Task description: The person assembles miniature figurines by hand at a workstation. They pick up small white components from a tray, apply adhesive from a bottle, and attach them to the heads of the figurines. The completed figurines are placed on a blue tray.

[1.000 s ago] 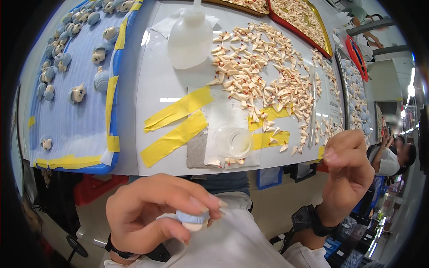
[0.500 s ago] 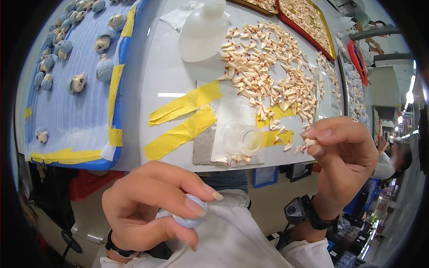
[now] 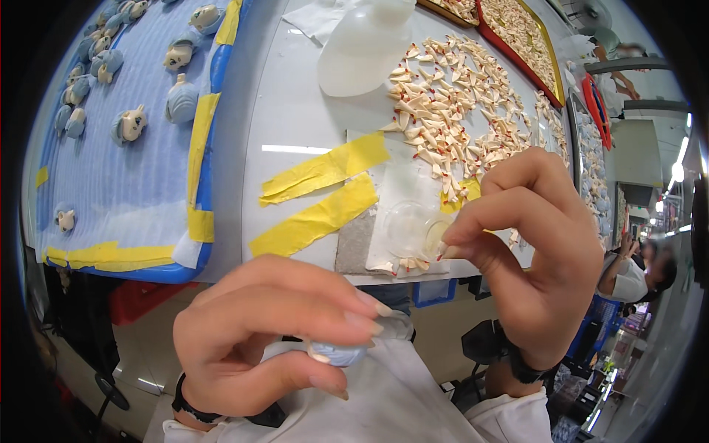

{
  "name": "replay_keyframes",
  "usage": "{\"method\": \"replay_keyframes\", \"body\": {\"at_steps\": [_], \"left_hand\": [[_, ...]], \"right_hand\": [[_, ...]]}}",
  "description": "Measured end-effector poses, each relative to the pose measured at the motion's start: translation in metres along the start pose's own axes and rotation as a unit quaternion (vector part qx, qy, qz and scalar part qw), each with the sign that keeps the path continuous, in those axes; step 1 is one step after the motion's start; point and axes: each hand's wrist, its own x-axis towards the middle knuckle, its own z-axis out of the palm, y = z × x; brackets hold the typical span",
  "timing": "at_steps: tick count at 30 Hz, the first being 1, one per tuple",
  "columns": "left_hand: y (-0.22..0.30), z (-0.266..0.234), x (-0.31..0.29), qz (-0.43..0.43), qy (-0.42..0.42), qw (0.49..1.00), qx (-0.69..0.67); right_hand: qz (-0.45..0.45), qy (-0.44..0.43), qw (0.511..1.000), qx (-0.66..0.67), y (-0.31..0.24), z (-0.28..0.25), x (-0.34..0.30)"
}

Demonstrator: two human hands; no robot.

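Observation:
My left hand [image 3: 258, 332] is closed, gripping a small blue-haired figurine head [image 3: 341, 356] between thumb and fingers, in front of the table edge. A bit of cream shows at its side. Over the table, my right hand [image 3: 539, 251] pinches a small cream piece with a red tip [image 3: 441, 257], mostly hidden by the fingertips. Those fingertips are at the right side of a small clear cup [image 3: 402, 227]; I cannot tell whether they touch it. The cup stands on a white and grey pad [image 3: 356, 247]. Several similar cream pieces [image 3: 413, 263] lie by its base.
A pile of red-tipped cream pieces [image 3: 450, 111] spreads beyond the cup. Yellow tape strips [image 3: 317, 218] and a translucent bottle [image 3: 362, 55] are left of it. A blue tray [image 3: 206, 236] of figurine heads stands at the left. People work at the far right.
My right hand has moved left, from beside the pile to the clear cup, with the small piece. The left hand has shifted slightly right, and the figurine head in it has turned.

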Motion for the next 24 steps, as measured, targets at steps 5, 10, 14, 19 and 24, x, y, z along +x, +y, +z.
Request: {"method": "replay_keyframes", "body": {"at_steps": [5,10,14,19,24], "left_hand": [[-0.001,0.005,0.003,-0.014,0.033,0.999,-0.009],[0.004,0.01,0.003,-0.03,0.046,0.998,-0.024],[0.002,0.014,0.003,0.006,0.054,0.998,0.021],[0.003,0.013,0.008,0.045,-0.005,0.988,0.147],[0.01,0.019,0.006,0.102,0.016,0.966,0.238]], "right_hand": [[0.009,0.023,1.0,-0.012,-0.002,0.004,0.002],[-0.006,0.045,0.99,0.134,-0.004,0.002,-0.01],[-0.002,0.027,0.942,0.333,-0.018,0.009,-0.028],[0.164,0.111,0.869,0.453,-0.039,0.031,-0.05],[0.125,0.031,0.947,0.294,-0.042,0.015,-0.046]]}}
